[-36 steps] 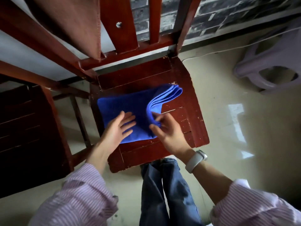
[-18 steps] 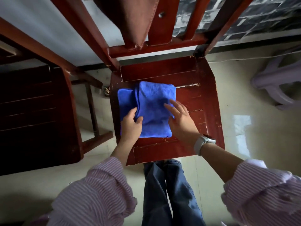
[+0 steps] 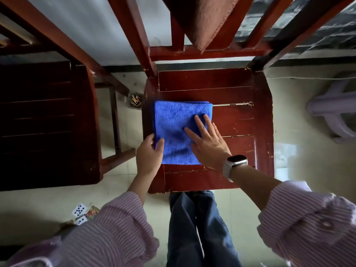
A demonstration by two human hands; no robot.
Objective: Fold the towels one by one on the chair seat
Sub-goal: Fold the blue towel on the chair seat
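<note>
A blue towel (image 3: 173, 122), folded into a neat rectangle, lies on the left half of the red wooden chair seat (image 3: 237, 128). My left hand (image 3: 149, 153) grips the towel's near left edge, thumb on top and fingers tucked under it. My right hand (image 3: 207, 140) lies flat on the towel's right side, fingers straight and spread, pressing it down. A brown towel (image 3: 202, 18) hangs over the chair back above the seat.
A second dark wooden chair (image 3: 44, 122) stands close on the left. A pale plastic stool (image 3: 335, 112) is on the floor at the right. Playing cards (image 3: 81, 213) lie on the floor near my left sleeve. My legs are just below the seat's front edge.
The towel's right half was folded over to the left, making a narrower, squared rectangle. My right hand moved onto the top layer and flattened; my left hand shifted to the left edge.
</note>
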